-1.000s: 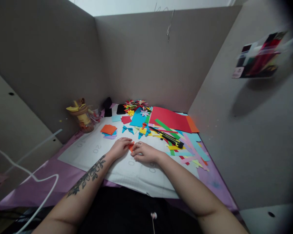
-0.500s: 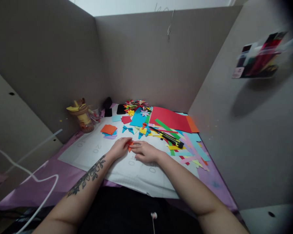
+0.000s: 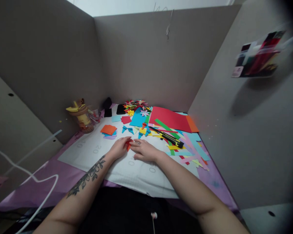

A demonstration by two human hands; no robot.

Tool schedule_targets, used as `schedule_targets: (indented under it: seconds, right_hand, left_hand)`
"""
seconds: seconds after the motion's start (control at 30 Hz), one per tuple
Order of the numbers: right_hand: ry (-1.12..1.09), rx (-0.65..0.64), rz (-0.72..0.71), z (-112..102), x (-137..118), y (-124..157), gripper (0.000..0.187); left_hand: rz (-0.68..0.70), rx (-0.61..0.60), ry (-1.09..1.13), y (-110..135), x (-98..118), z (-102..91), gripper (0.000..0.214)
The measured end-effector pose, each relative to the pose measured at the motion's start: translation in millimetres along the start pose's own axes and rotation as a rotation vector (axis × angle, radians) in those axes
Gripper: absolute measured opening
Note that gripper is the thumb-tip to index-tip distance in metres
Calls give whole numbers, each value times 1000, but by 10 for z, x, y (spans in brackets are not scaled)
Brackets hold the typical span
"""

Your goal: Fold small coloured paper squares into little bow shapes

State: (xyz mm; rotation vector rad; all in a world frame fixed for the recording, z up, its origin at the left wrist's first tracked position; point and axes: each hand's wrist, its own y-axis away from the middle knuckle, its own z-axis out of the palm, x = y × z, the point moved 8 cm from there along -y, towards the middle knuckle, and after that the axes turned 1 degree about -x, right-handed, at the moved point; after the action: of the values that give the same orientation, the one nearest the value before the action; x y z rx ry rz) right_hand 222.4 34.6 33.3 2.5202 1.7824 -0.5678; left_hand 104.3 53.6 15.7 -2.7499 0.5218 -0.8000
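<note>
Between my two hands, low over the white sheet (image 3: 88, 157), is a small piece of folded orange paper (image 3: 129, 146). My left hand (image 3: 120, 148) is closed on its left side, with the fingertips partly covering it. From the right, my right hand (image 3: 144, 150) reaches the paper with its fingertips, the fingers bent and close together. Just beyond the hands lie several small folded blue pieces (image 3: 130, 130) and a folded orange one (image 3: 144, 125). A stack of orange squares (image 3: 108, 129) rests to the left, on top of blue and purple ones.
A black and yellow utility knife (image 3: 177, 141) lies on scattered coloured paper strips (image 3: 190, 152) at the right. Behind are red sheets (image 3: 169, 117) and a pile of paper stars (image 3: 135, 104). A cup (image 3: 83, 118) stands at the left. Grey panels (image 3: 146, 58) enclose the table.
The folded orange paper has shifted and turned slightly between my fingers. The right fingertips have drawn back a little, so more of it shows. Other things lie as before.
</note>
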Motion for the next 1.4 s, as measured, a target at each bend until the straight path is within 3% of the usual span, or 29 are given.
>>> schedule_targets:
  seconds: [0.33,0.53,0.7,0.83,1.07,1.4]
  right_hand:
    - [-26,-61,53,89,80,15,57]
    - [-3,-88,97,117,115,19,58]
    - [-62,-50,49,72,37,2,54]
    - [-117,3,51,42,14,-19,64]
    - [-124,51,27,76,24,-47,45]
    - [-89,112,59,88,35,-73,42]
  left_hand:
    - [-1,-7,-32,1,50,-25,41]
    - [-6,3,-82,-6,30,-17,44]
    - [-24,7,-71,-1,-9,-15,48]
    - [-38,11,-54,1,-35,-8,48]
    - [-59,19,-37,8,-51,-9,48]
    - [-75,27,83,23,-17,-41,49]
